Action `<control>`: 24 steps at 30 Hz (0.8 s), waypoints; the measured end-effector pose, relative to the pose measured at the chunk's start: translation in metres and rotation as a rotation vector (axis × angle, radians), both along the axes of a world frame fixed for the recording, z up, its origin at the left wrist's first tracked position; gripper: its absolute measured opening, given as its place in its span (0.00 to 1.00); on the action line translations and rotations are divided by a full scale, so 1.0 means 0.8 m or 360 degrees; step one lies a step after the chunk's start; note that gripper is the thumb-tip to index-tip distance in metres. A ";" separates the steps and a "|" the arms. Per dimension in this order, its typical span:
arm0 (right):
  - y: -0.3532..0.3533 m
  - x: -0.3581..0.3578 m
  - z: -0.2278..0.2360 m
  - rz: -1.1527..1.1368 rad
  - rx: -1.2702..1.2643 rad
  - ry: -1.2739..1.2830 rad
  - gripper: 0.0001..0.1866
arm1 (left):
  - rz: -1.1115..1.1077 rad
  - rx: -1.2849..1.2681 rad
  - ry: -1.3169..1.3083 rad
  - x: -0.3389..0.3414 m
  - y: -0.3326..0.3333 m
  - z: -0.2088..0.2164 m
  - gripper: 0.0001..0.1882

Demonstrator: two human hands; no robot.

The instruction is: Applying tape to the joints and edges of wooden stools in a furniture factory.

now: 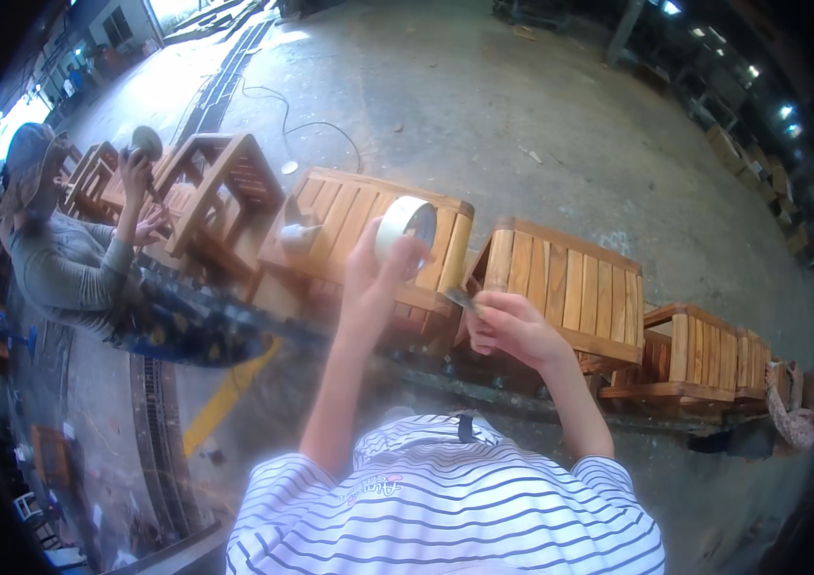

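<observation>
My left hand (375, 275) is raised, its fingers wrapped round a roll of pale tape (395, 225) that stands on edge above a slatted wooden table (335, 204). In my right hand (520, 331) the fingers pinch a small, thin, dark flat tool (460, 298); its exact kind is too small to make out. The tool's tip points left, toward the corner of the slatted table. Just beyond the right hand stands a second slatted wooden piece (570, 283). A white cup-like thing (299, 236) rests at the left on the first table.
More wooden furniture (699, 350) continues the row to the right. At the left a co-worker (81, 249) holds a round tool (146, 144) beside an upturned wooden frame (220, 187). A cable (287, 115) lies on the concrete floor (426, 105) behind. Another person (790, 412) is at the far right.
</observation>
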State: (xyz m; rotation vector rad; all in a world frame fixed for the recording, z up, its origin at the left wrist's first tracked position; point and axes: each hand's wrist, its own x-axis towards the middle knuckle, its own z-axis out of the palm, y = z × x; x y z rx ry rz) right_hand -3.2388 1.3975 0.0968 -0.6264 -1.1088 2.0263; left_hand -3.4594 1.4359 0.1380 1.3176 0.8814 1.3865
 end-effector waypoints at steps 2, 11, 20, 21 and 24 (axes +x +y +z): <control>-0.016 0.023 0.025 -0.0224 0.0084 0.0121 0.11 | -0.0051 -0.0020 -0.0147 0.008 -0.008 0.004 0.13; -0.029 0.040 0.074 -0.1351 0.0813 -0.0273 0.09 | -0.0384 0.0035 -0.0450 0.120 -0.055 0.017 0.21; -0.087 0.067 0.045 -0.1929 0.1066 -0.0210 0.07 | -0.0331 0.0049 0.0042 0.189 -0.107 0.013 0.21; -0.091 0.070 0.044 -0.1923 0.1060 -0.0211 0.07 | -0.0325 0.0043 0.0042 0.194 -0.108 0.006 0.21; -0.107 0.084 0.046 -0.1928 0.0968 0.0171 0.05 | -0.0280 0.0012 -0.0201 0.207 -0.119 -0.006 0.23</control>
